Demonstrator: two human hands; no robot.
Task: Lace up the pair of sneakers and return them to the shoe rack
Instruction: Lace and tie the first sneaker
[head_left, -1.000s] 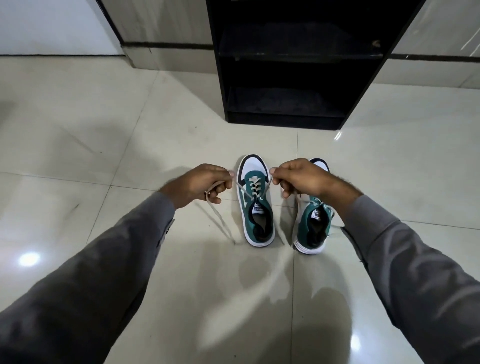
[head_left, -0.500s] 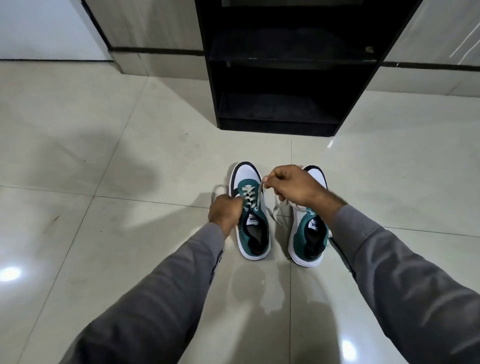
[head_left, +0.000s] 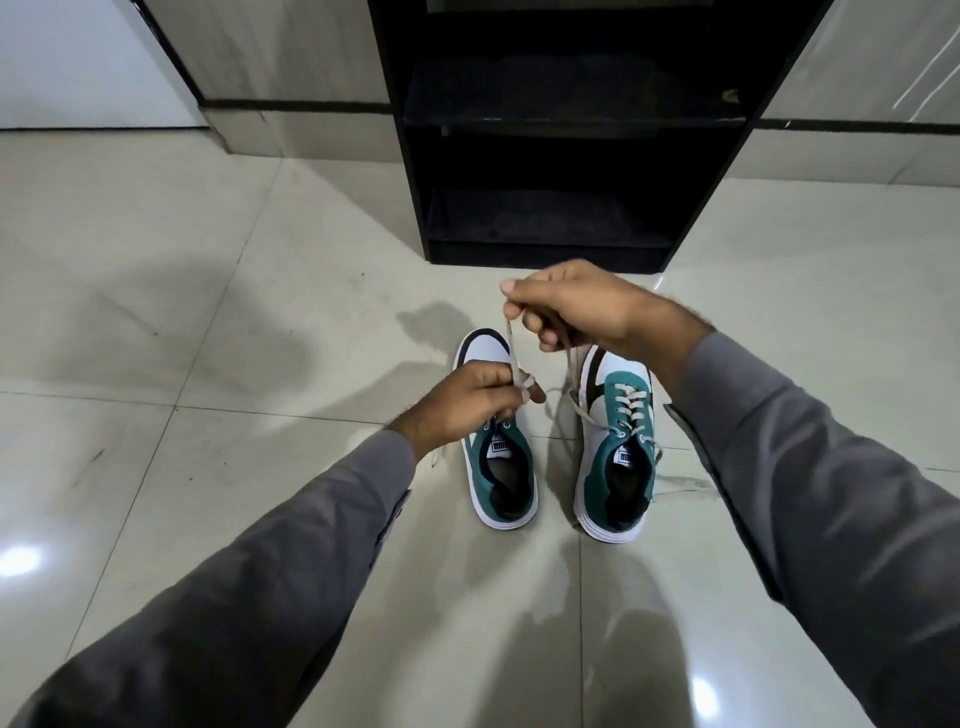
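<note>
Left hand (head_left: 470, 397) pinches lace (head_left: 511, 353) above left sneaker (head_left: 498, 462).

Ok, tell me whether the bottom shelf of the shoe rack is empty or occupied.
Empty, as far as visible. The shoe rack shows bare dark boards; both sneakers stand on the floor.

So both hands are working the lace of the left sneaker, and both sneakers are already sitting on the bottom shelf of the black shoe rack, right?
Not quite. The head view shows the left sneaker and right sneaker on the tiled floor in front of the black shoe rack, not on its shelf. The left hand and right hand do hold that lace.
</note>
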